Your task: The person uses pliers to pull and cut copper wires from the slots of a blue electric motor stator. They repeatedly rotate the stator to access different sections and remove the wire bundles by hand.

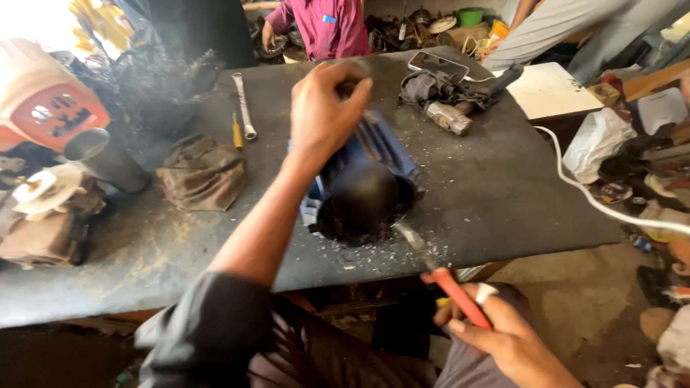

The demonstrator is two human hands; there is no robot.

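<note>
Blue ribbed metal motor housing (374, 169) is lying on its side near the front edge of the dark, scuffed tabletop (503, 194), its open round end facing the camera.

Nearest: the right hand (496, 330) is closing around the red handle of a long screwdriver (438, 269), fingers wrapped tight, one finger wearing a pale band. The metal blade is reaching up and left, its tip sitting at the lower rim of the housing's opening. Pale flecks and chips (374, 255) are lying scattered on the tabletop just below that rim.

Middle: the left hand (323, 115) is pressing down on the top far end of the housing, fingers curled over it, steadying the body. Whether it is gripping a part there or only bearing down, cannot tell.

Judgement: scraping or prying at the mouth of the housing looks like the step in hand; the next stroke calls for the left hand holding the body firm while the blade stays seated on the rim, since a slip would send the tip off toward the front edge.

Farther: crumpled brown rag (203, 172) to the left, long silver spanner (243, 106) and small yellow-handled tool (236, 131) beside it. Steel-headed hammer (451, 117) resting on a dark cloth at the far right. Beyond the tabletop, a person in a magenta shirt (327, 27).
</note>
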